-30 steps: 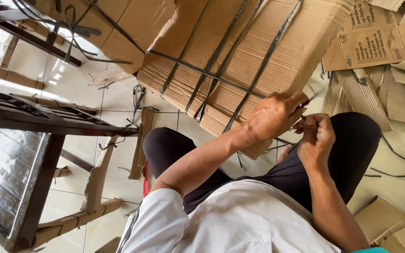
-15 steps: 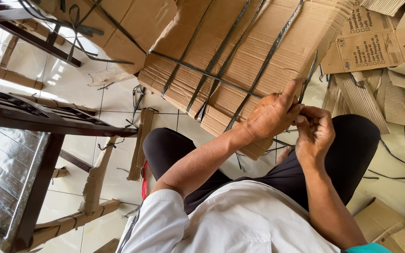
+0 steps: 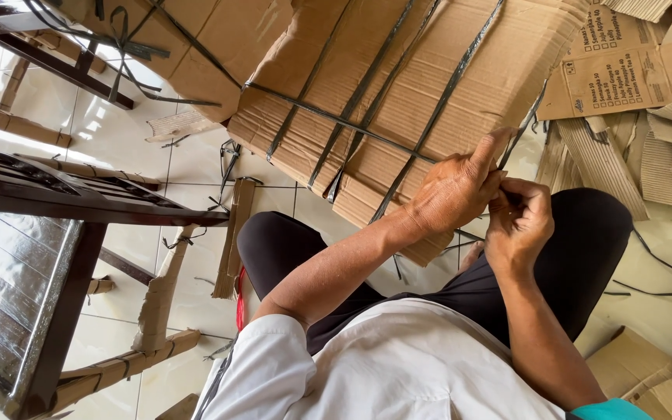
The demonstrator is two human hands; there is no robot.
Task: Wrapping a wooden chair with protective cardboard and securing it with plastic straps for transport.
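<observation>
Head view, inspected largest item first. Landmark: the bound bundle of flattened brown corrugated cardboard sheets point(image 3: 421, 85), leaning over the seated person's dark-trousered knees point(image 3: 289, 241) and crossed by several flat black plastic straps point(image 3: 355, 93).

Well to the left of the bundle stands dark glossy wooden furniture point(image 3: 33, 257), its legs wrapped in cardboard strips; beneath it lies a shiny pale tiled floor point(image 3: 126, 148). To the right of the bundle lies loose ribbed cardboard scrap point(image 3: 655, 155), some of it printed.

At the bundle's lower right edge the left hand point(image 3: 453, 190) is closed, thumb raised, pinching the free end of one thin black strap point(image 3: 524, 124), which rises from the fingers across the cardboard edge. The right hand point(image 3: 516, 222), touching the left, is curled shut on the same strap just below.

Risks, as judged:
- The strap is narrow, smooth and stiff-edged; under tension it could slip from bare fingers or cut into them.
- Both hands grip one short length; a sudden release could whip the loose end upward.
- The corrugated edges are soft and frayed; a tight strap may crush into them and loosen the binding.
- The bundle rests only on the knees and could slide off onto the slick tiles.
</observation>
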